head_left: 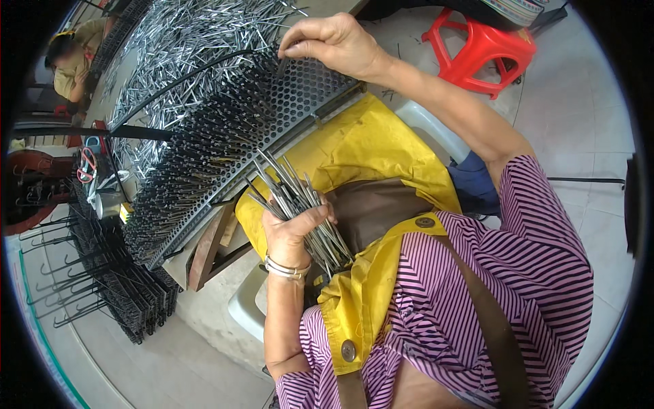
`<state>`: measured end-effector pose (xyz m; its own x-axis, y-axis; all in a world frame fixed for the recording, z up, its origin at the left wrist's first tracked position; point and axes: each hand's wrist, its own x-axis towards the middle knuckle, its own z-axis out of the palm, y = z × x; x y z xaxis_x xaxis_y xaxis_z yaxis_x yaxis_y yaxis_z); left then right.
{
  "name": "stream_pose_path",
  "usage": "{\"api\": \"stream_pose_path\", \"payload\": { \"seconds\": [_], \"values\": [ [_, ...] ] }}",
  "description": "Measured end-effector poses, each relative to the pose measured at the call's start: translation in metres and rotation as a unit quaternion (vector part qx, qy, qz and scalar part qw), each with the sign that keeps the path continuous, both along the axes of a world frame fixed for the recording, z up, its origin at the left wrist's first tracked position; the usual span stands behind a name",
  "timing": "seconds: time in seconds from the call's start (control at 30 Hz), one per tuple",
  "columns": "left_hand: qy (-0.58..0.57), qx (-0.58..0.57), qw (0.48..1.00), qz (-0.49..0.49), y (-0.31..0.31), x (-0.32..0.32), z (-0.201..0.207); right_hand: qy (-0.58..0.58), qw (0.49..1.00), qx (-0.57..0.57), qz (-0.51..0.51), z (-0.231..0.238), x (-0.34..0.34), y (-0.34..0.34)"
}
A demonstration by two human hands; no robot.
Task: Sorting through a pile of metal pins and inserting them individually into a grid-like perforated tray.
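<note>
My left hand (pixel 294 228) is wrapped round a thick bundle of thin metal rods (pixel 298 198), held upright at a slant above my lap. Farther off, my right hand (pixel 337 46) is closed in a pinch over the far end of a perforated metal rack (pixel 310 85). A thin metal rod (pixel 281 66) shows faintly below its fingertips; whether its tip sits in a hole, I cannot tell. Rows of dark-tipped rods (pixel 197 146) stand in the rack's holes, densely packed on the left. Bare holes show along the rack's right part and near edge.
A large heap of loose silvery rods (pixel 197 41) lies behind the rack. Black hooked wire racks (pixel 122 286) are stacked at left, near red-handled scissors (pixel 87 165) and a metal cup (pixel 107 203). At upper right stands a red stool (pixel 484 54). Another person (pixel 73 65) sits far left.
</note>
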<state>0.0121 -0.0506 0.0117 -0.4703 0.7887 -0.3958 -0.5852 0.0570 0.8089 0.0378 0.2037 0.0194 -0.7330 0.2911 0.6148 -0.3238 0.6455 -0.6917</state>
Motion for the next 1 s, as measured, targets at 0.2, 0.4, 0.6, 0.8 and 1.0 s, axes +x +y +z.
{"api": "stream_pose_path", "payload": {
  "seconds": [0.2, 0.4, 0.6, 0.8, 1.0],
  "values": [
    [-0.002, -0.008, 1.000, -0.003, 0.001, 0.000, 0.000, -0.043, 0.994, 0.085, -0.059, -0.008, -0.015, 0.003],
    [-0.002, -0.007, 1.000, -0.008, 0.001, -0.002, -0.003, -0.044, 0.990, 0.116, -0.071, 0.009, -0.046, -0.001],
    [-0.001, -0.002, 1.000, -0.004, -0.001, -0.002, -0.005, -0.171, 0.961, 0.206, -0.072, 0.027, -0.053, -0.015],
    [-0.005, 0.005, 1.000, -0.004, -0.001, -0.003, -0.005, -0.036, 0.978, 0.172, -0.109, 0.016, -0.030, -0.022],
    [0.002, 0.013, 1.000, -0.001, -0.005, -0.003, -0.005, -0.293, 0.879, -0.331, 0.177, -0.001, 0.029, -0.082]
  ]
}}
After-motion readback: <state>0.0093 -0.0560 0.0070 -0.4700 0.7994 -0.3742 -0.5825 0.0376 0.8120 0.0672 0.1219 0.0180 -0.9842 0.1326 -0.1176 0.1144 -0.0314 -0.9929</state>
